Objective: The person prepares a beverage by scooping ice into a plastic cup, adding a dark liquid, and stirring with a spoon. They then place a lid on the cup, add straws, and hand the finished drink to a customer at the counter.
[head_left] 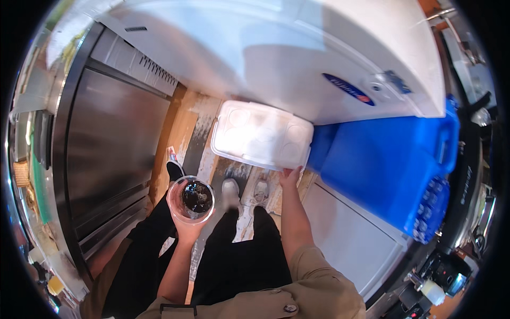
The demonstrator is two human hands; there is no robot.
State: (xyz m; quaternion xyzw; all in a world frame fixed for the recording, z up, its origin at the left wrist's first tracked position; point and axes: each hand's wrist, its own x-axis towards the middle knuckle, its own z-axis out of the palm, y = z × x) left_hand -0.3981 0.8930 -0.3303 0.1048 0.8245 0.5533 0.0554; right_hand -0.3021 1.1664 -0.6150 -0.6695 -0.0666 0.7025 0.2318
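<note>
Nearest to us, a tan coat (249, 305) with a button and a buckle, and black trousers (239, 263) below it. On the near left, a second person's dark-trousered leg (143, 234) comes in, with a black shoe (174, 170) farther on.

Now the left hand (187, 229): it's wrapped around a clear cup (190, 213), and we look straight down into it at dark contents (197, 195), shiny on top. The right hand (290, 175) is well apart from it, out to the right and a bit farther off, fingers at the near right corner of a white box (265, 135). Touching that edge, it seems; whether the fingers clamp it, I can't tell.

And there's the box: beyond both hands, just past the right hand's fingertips, far and to the right of the cup, round marks across its pale top. Whether it rests on the floor (204, 133), I can't tell. Between hands and box, two pale shoes (230, 192) stand on worn, patchy boards.

Out on the right, a white panel (345, 234), and past it a big blue tub (377, 165), near the box. Over on the left, a steel cabinet (109, 143). Farthest of all, a large white freezer (223, 58) looms behind the box.
</note>
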